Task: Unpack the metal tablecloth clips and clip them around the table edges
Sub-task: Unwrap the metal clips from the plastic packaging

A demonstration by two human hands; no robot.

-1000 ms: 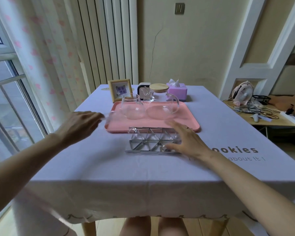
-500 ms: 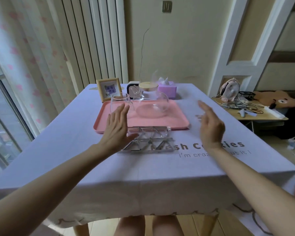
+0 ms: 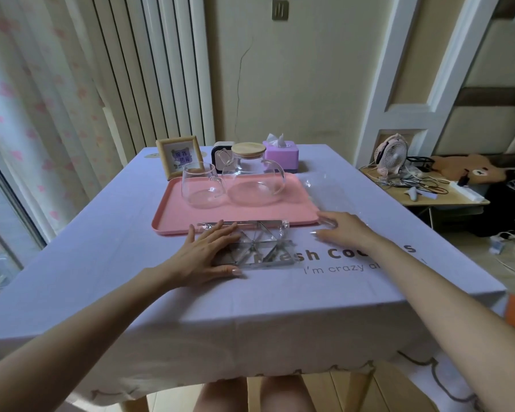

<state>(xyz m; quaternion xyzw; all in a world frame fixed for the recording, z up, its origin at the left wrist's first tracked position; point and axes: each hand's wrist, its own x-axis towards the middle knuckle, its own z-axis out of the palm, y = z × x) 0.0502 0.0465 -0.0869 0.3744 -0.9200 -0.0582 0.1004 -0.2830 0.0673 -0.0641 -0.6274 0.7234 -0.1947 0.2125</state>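
Observation:
A pack of metal tablecloth clips [image 3: 257,248], several silver triangles side by side, lies on the lilac tablecloth [image 3: 101,251] just in front of the pink tray. My left hand [image 3: 204,257] lies flat on the pack's left part with fingers straight. My right hand [image 3: 344,230] rests palm down on the cloth to the right of the pack, fingers extended, at the near edge of a clear plastic wrapper [image 3: 324,185].
The pink tray [image 3: 176,215] carries a glass cup [image 3: 199,185] and a glass teapot [image 3: 252,176] with a wooden lid. Behind stand a small photo frame [image 3: 179,156] and a purple tissue box [image 3: 281,153]. A side table with a fan [image 3: 391,154] and cables stands to the right.
My left hand came down from the air onto the clip pack. My right hand dropped from a raised pose onto the cloth beside the pack. The clear wrapper now lies at the right of the tray.

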